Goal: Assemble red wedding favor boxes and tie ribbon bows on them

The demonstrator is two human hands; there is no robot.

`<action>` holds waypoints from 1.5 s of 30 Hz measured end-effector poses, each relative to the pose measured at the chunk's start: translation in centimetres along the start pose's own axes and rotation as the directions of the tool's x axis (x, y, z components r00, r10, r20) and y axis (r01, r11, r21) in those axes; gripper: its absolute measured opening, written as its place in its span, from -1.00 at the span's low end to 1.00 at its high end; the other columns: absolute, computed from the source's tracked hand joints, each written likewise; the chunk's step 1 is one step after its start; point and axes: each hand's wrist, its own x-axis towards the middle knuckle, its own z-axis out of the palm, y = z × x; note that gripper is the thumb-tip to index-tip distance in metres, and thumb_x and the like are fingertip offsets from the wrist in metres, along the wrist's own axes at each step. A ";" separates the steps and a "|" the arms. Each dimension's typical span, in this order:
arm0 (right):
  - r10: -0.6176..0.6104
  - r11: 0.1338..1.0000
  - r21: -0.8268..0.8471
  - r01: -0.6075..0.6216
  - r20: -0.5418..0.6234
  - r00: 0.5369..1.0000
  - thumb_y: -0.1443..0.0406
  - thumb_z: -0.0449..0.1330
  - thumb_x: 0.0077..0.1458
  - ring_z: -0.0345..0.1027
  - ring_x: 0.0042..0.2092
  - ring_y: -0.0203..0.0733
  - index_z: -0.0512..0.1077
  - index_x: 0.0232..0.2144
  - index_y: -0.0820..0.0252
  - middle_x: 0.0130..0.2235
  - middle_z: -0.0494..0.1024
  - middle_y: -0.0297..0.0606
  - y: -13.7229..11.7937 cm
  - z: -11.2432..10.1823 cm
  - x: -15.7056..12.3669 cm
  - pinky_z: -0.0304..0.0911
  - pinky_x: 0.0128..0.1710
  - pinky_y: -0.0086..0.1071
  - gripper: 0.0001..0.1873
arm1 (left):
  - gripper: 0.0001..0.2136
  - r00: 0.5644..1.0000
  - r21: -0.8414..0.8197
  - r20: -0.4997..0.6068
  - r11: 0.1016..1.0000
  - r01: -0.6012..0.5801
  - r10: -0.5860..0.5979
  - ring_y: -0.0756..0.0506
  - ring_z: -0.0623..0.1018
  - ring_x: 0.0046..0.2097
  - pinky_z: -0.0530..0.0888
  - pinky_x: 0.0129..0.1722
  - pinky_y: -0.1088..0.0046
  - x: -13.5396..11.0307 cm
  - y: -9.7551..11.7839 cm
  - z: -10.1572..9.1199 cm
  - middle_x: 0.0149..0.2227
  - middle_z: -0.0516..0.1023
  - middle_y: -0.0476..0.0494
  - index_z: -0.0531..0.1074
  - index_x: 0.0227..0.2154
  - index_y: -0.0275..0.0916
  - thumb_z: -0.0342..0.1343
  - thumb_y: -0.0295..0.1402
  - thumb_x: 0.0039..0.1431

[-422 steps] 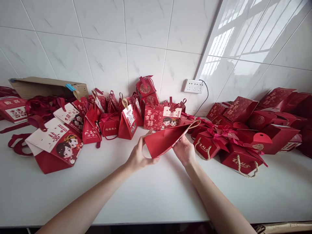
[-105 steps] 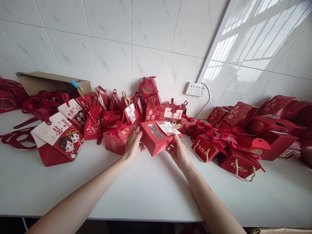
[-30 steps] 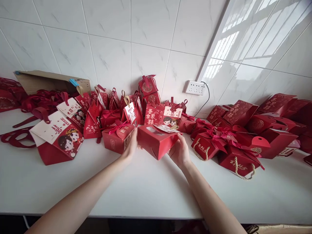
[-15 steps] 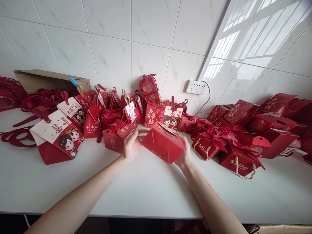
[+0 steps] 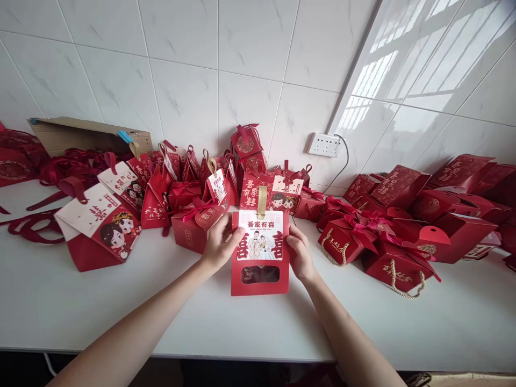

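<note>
Both hands, left hand [image 5: 218, 244] and right hand [image 5: 300, 255], grip an upright red gift box [image 5: 260, 253] on the white counter [image 5: 242, 317] among red boxes.

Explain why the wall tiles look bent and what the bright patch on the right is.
Head view: the wide lens bows the tile lines; the bright patch is a window reflected in the glossy right wall; light is soft, with faint shadow under the red box between the left hand and right hand.
</note>
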 end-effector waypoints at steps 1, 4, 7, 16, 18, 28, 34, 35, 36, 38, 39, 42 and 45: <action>-0.015 1.000 -0.001 0.015 0.004 1.000 0.20 0.16 -0.03 0.39 -0.29 -0.17 0.44 -0.28 0.15 -0.27 0.53 -0.32 -0.1 0.1 0.0 0.29 -0.31 -0.38 -0.76 | -0.72 1.000 0.015 -0.001 1.000 -0.022 0.022 -0.09 0.47 -0.37 0.39 -0.38 0.45 -0.1 0.1 0.0 -0.45 0.47 -0.06 0.40 -0.38 -0.24 0.11 -0.10 0.03; -0.045 0.998 -0.038 0.044 -0.037 0.998 0.15 0.18 -0.02 0.40 -0.24 -0.12 0.44 -0.20 0.15 -0.22 0.54 -0.29 -0.6 0.8 -0.2 0.32 -0.28 -0.33 -0.68 | -0.78 0.997 0.037 0.042 0.997 -0.064 0.063 -0.07 0.45 -0.41 0.36 -0.42 0.46 -0.2 0.5 0.1 -0.47 0.47 -0.05 0.41 -0.39 -0.22 0.10 -0.16 0.04; -0.059 0.994 -0.101 0.045 -0.136 0.989 0.12 0.26 -0.03 0.41 -0.28 -0.17 0.47 -0.25 0.13 -0.28 0.56 -0.32 -1.5 1.7 -0.6 0.33 -0.28 -0.37 -0.70 | -0.84 0.993 0.037 0.067 0.995 -0.095 0.093 -0.05 0.39 -0.47 0.31 -0.47 0.47 -0.3 1.0 0.2 -0.53 0.42 -0.01 0.41 -0.43 -0.19 0.10 -0.21 0.05; 0.000 0.995 -0.102 -0.018 -0.176 0.984 0.07 0.32 -0.06 0.45 -0.36 -0.19 0.54 -0.34 0.17 -0.37 0.60 -0.31 -1.7 1.8 -0.7 0.36 -0.35 -0.39 -0.69 | -0.86 0.993 -0.016 0.077 0.995 -0.094 0.094 -0.04 0.36 -0.47 0.28 -0.46 0.47 -0.5 1.0 0.3 -0.53 0.39 0.00 0.40 -0.46 -0.20 0.15 -0.24 0.02; 0.001 0.994 -0.109 -0.021 -0.178 0.984 0.07 0.31 -0.05 0.46 -0.36 -0.20 0.53 -0.34 0.17 -0.36 0.60 -0.32 -1.6 1.9 -0.7 0.37 -0.34 -0.39 -0.70 | -0.84 0.994 -0.027 0.084 0.997 -0.074 0.076 -0.04 0.37 -0.47 0.30 -0.46 0.47 -0.4 0.9 0.3 -0.53 0.39 0.00 0.40 -0.44 -0.20 0.15 -0.21 0.04; 0.007 0.978 0.172 0.118 -0.594 0.804 0.13 0.30 -0.07 0.48 -0.32 -0.23 0.48 -0.29 0.21 -0.28 0.61 -0.29 -1.5 0.4 1.0 0.41 -0.29 -0.36 -0.68 | -0.23 0.898 -0.113 0.410 0.969 0.221 -0.157 -0.24 0.43 0.04 0.36 0.01 0.23 -0.4 -2.0 0.4 0.05 0.38 -0.25 0.07 0.17 -0.15 0.25 -0.06 -0.10; 0.070 0.929 0.339 0.146 -0.551 0.831 0.15 0.21 0.03 0.49 -0.24 -0.24 0.44 -0.22 0.11 -0.22 0.60 -0.36 -1.8 -0.9 1.3 0.42 -0.21 -0.34 -0.74 | -0.39 0.832 0.014 0.515 0.972 0.234 -0.207 -0.28 0.43 0.06 0.32 0.02 0.16 -0.7 -0.9 1.0 0.06 0.42 -0.23 0.21 0.13 -0.14 0.19 -0.15 0.00; 0.072 0.928 0.347 0.138 -0.529 0.845 0.14 0.20 0.03 0.49 -0.23 -0.23 0.44 -0.21 0.10 -0.22 0.60 -0.36 -1.7 -0.9 1.2 0.42 -0.19 -0.31 -0.73 | -0.42 0.833 0.011 0.524 0.979 0.203 -0.178 -0.28 0.42 0.05 0.32 0.03 0.16 -0.8 -0.7 1.1 0.05 0.43 -0.22 0.25 0.09 -0.14 0.21 -0.16 -0.01; 0.070 0.927 0.349 0.135 -0.516 0.854 0.14 0.20 0.03 0.49 -0.22 -0.22 0.43 -0.20 0.09 -0.22 0.60 -0.36 -1.6 -0.9 1.2 0.42 -0.17 -0.30 -0.72 | -0.42 0.838 0.006 0.525 0.985 0.173 -0.150 -0.29 0.41 0.06 0.32 0.04 0.16 -0.9 -0.5 1.2 0.04 0.43 -0.22 0.26 0.08 -0.15 0.23 -0.18 -0.04; 0.062 0.924 0.355 0.145 -0.512 0.857 0.14 0.19 0.04 0.48 -0.20 -0.22 0.43 -0.18 0.08 -0.21 0.60 -0.37 -1.4 -0.9 1.2 0.41 -0.15 -0.30 -0.72 | -0.34 0.853 -0.014 0.511 0.991 0.130 -0.105 -0.32 0.36 0.11 0.30 0.07 0.14 -1.2 -0.3 1.4 0.08 0.39 -0.26 0.23 0.10 -0.17 0.29 -0.21 -0.10; 0.059 0.920 0.362 0.153 -0.513 0.856 0.14 0.18 0.04 0.48 -0.19 -0.23 0.43 -0.18 0.07 -0.21 0.60 -0.38 -1.3 -0.9 1.2 0.40 -0.15 -0.31 -0.72 | -0.29 0.864 -0.024 0.495 0.992 0.121 -0.093 -0.33 0.32 0.15 0.28 0.10 0.13 -1.4 -0.3 1.6 0.13 0.34 -0.28 0.19 0.13 -0.18 0.30 -0.22 -0.12; 0.053 0.911 0.382 0.156 -0.483 0.874 0.17 0.15 0.05 0.46 -0.15 -0.25 0.45 -0.18 0.05 -0.19 0.59 -0.41 -1.5 -0.8 1.2 0.38 -0.12 -0.34 -0.74 | -0.15 0.903 -0.037 0.422 0.994 0.107 -0.081 -0.33 0.24 0.23 0.25 0.16 0.11 -2.0 -0.5 1.9 0.21 0.22 -0.32 0.02 0.22 -0.18 0.31 -0.25 -0.13; 0.059 0.911 0.395 0.120 -0.413 0.909 0.18 0.11 0.05 0.44 -0.06 -0.23 0.44 -0.13 0.01 -0.10 0.57 -0.40 -1.8 -0.6 1.2 0.34 -0.04 -0.30 -0.69 | -0.06 0.947 -0.017 0.322 1.000 0.014 -0.008 -0.33 0.28 0.20 0.24 0.18 0.09 -2.2 -0.7 1.8 0.17 0.29 -0.30 0.00 0.23 -0.13 0.36 -0.30 -0.25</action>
